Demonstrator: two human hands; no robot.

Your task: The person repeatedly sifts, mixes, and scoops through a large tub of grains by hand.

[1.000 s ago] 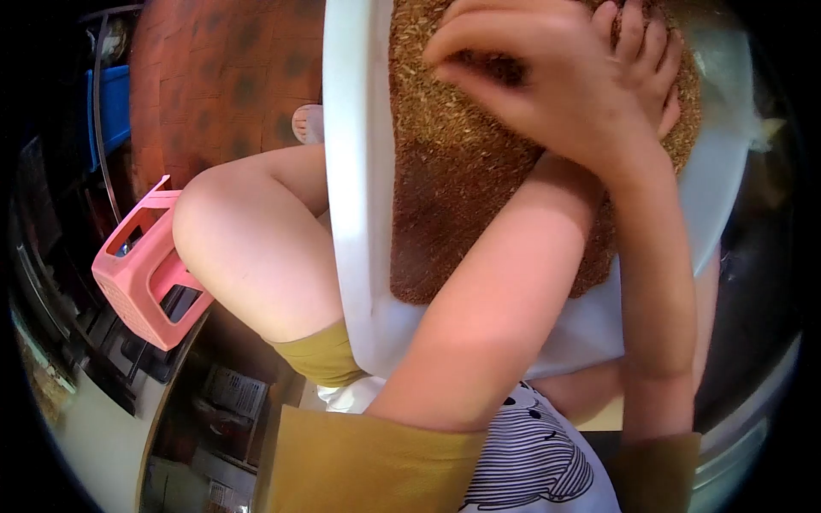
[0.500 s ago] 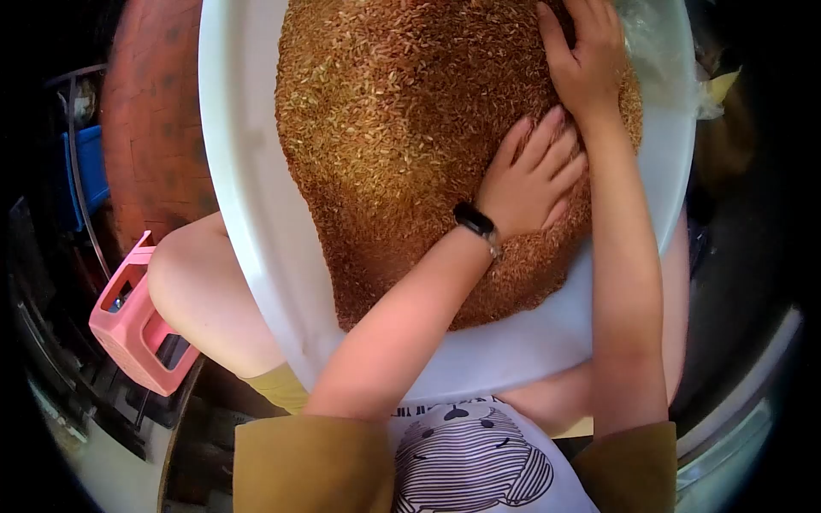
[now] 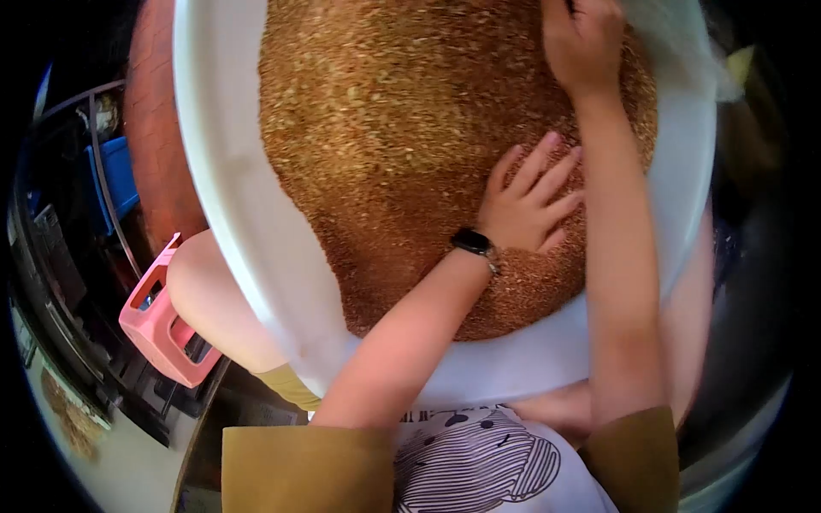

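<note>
A big heap of golden-brown grain (image 3: pixel 376 128), looking like unhusked rice, lies in a wide white basin (image 3: pixel 231 197). My left hand (image 3: pixel 526 205) rests on the lower right part of the heap, palm down, fingers spread, holding nothing. A dark wristband (image 3: pixel 470 241) and a thin bracelet are on that wrist. Farther up on the right, my right hand (image 3: pixel 586 47) is over the grain beside the basin's right side. Its thumb stands apart from the fingers, whose tips are cut off by the top edge; the hand is slightly blurred.
The basin sits across the person's bare legs (image 3: pixel 227 299). At left are a pink plastic stool (image 3: pixel 175 338), a blue bin (image 3: pixel 115 179), a metal frame and reddish tiled floor (image 3: pixel 162 128). Clear plastic (image 3: pixel 676 38) hangs at the basin's upper right rim.
My right hand has slid up toward the top edge, so its fingers are more cut off. My left hand stays spread on the grain. The whole view has shifted slightly.
</note>
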